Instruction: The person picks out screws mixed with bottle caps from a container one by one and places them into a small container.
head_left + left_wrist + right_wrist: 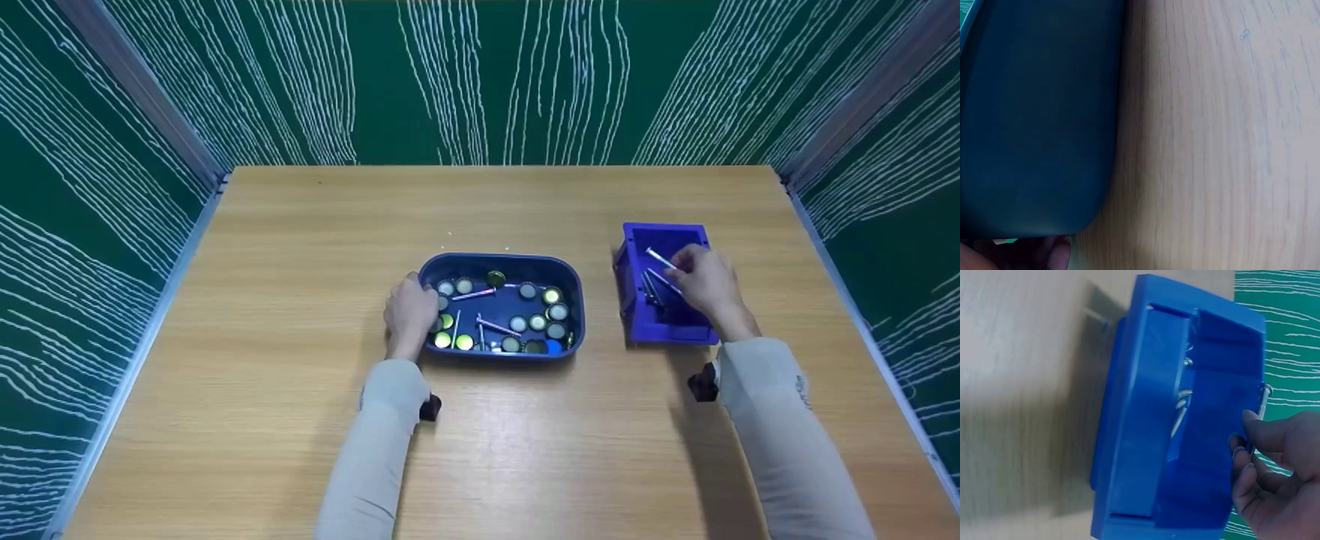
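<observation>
My left hand (pixel 411 307) grips the left end of a dark blue oval-cornered tray (pixel 502 260); in the left wrist view only part of the fingers (pixel 1059 254) shows beside the tray's outer wall (pixel 1039 124). Inside the tray lie several bottle caps (pixel 557 312), gold and grey, along with several long screws (pixel 474 294). At the right, my right hand (pixel 709 285) pinches a long silver screw (pixel 1264 402) between thumb and fingers, over a blue-violet plastic bin (pixel 1143 410). More screws (pixel 651 289) lie in that bin.
Both containers stand on a wooden tabletop (pixel 285 300), the bin to the right of the tray with a gap between them. Green panels with white lines (pixel 375 90) rise behind and at both sides. Small pale specks (pixel 450 233) lie behind the tray.
</observation>
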### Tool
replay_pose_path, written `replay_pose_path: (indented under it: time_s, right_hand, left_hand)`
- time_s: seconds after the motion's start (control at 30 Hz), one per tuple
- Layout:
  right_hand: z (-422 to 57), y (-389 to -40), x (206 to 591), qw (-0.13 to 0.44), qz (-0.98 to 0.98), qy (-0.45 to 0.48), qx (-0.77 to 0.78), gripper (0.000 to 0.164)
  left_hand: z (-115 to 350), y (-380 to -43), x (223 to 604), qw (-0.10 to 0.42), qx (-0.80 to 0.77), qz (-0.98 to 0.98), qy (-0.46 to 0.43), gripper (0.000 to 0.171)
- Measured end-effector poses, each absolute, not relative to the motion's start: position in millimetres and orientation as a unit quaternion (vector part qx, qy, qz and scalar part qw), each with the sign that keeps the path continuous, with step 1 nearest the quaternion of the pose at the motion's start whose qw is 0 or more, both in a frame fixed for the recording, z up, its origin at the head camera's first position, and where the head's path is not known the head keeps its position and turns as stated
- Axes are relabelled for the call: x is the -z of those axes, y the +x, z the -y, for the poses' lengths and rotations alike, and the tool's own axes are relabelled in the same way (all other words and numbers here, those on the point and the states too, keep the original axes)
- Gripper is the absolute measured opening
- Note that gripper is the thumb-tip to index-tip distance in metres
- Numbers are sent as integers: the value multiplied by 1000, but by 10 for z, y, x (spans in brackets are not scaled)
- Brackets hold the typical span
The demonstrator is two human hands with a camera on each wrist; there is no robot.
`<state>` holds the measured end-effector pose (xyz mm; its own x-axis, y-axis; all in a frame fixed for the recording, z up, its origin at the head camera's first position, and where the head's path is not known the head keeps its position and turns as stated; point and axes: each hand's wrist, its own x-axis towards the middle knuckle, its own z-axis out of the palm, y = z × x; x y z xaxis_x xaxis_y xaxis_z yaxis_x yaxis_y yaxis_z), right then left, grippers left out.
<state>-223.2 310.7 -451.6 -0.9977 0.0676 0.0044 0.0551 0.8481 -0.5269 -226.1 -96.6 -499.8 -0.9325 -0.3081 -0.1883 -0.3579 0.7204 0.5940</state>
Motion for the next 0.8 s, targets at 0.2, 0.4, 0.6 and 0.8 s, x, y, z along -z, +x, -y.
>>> replay_pose_path:
  time_s: [0.2, 0.4, 0.6, 0.8]
  right_hand:
    - [-3090, -2242, 4576, -13, 967, -24, -255, 19]
    - [-3078, -2243, 4646, 28, 970, -2, -242, 17]
    - [-3059, -2234, 4664, 53, 967, -8, -249, 24]
    - [-3032, -2247, 4602, 51, 966, -13, -255, 24]
  left_hand:
    - [969, -2264, 4992, 40, -334, -924, -179, 36]
    - [960, -2265, 4988, 41, -327, -926, -183, 37]
    - [953, -2269, 4981, 42, -321, -928, -184, 38]
    - [961, -2264, 4961, 48, -325, -926, -185, 40]
